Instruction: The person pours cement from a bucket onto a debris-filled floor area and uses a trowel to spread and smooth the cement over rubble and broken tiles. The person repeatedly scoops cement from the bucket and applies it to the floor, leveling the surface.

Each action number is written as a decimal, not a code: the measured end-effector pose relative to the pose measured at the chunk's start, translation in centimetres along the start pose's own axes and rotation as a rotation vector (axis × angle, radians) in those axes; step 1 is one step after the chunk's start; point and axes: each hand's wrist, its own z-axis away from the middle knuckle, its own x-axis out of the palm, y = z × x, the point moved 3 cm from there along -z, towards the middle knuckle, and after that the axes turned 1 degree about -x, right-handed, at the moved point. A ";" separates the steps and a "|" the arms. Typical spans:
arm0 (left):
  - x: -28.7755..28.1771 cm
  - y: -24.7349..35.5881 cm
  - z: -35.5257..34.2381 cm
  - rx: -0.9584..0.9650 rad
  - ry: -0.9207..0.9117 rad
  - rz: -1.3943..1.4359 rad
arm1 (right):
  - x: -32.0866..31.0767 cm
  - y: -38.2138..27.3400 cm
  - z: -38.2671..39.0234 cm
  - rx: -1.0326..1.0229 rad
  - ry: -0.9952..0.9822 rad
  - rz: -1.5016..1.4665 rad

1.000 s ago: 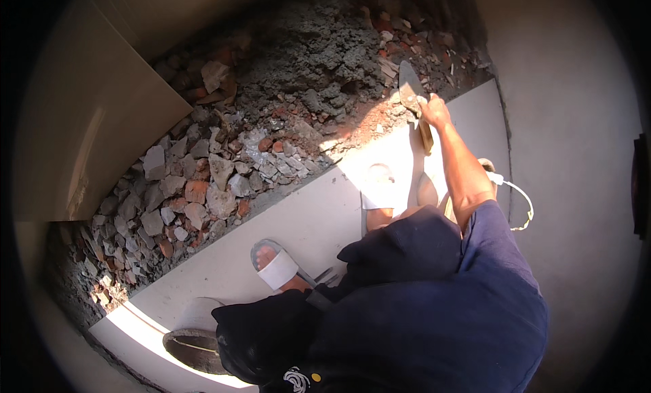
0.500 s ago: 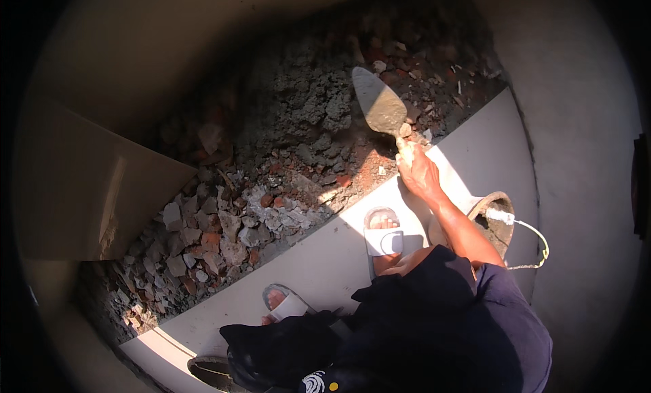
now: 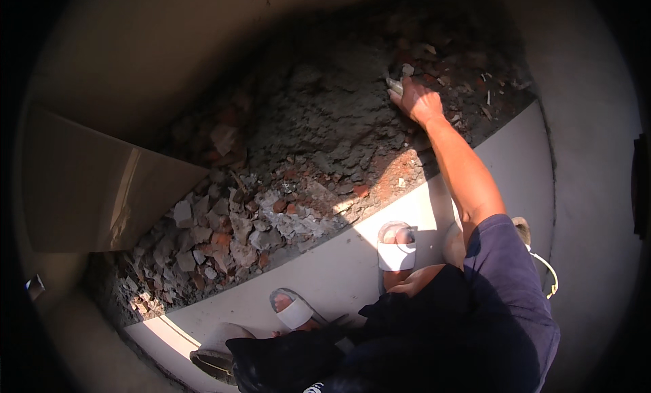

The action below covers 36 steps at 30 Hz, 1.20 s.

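Note:
My right hand point(image 3: 420, 103) reaches to the far side of the rubble strip, its fingers wrapped round the pale handle of a trowel point(image 3: 395, 85). The trowel's blade cannot be made out against the dark, shaded mortar. Wet grey mortar point(image 3: 319, 115) lies spread over the middle of the strip, its surface rough and ridged, just left of the hand. Broken brick and stone rubble point(image 3: 224, 230) fills the near left part. My left hand does not show.
Pale floor tile point(image 3: 251, 291) runs along the rubble's near edge, with my feet in white-strapped sandals point(image 3: 397, 254) on it. A large tile panel point(image 3: 88, 183) juts in at the left. Partly hidden by my arm, a bucket point(image 3: 522, 230) with a pale handle stands at the right.
My right hand has moved up and away with the trowel, from the tile edge to over the mortar. The blade, plainly seen before, no longer shows. The mortar looks flatter and wider spread.

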 end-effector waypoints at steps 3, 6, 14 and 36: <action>1.0 -0.4 0.8 -0.007 -0.020 -0.001 | -1.4 -0.6 -4.0 0.216 -0.074 -0.208; 2.2 -0.6 1.4 -0.007 -0.029 0.015 | -3.8 0.2 -6.9 0.428 -0.386 -0.477; 5.0 0.3 2.8 0.045 0.002 0.059 | -6.5 8.3 -2.3 0.332 -0.246 -0.043; 3.9 -3.5 1.3 0.176 -0.303 -0.190 | -6.6 2.5 -8.3 0.210 -0.293 -0.016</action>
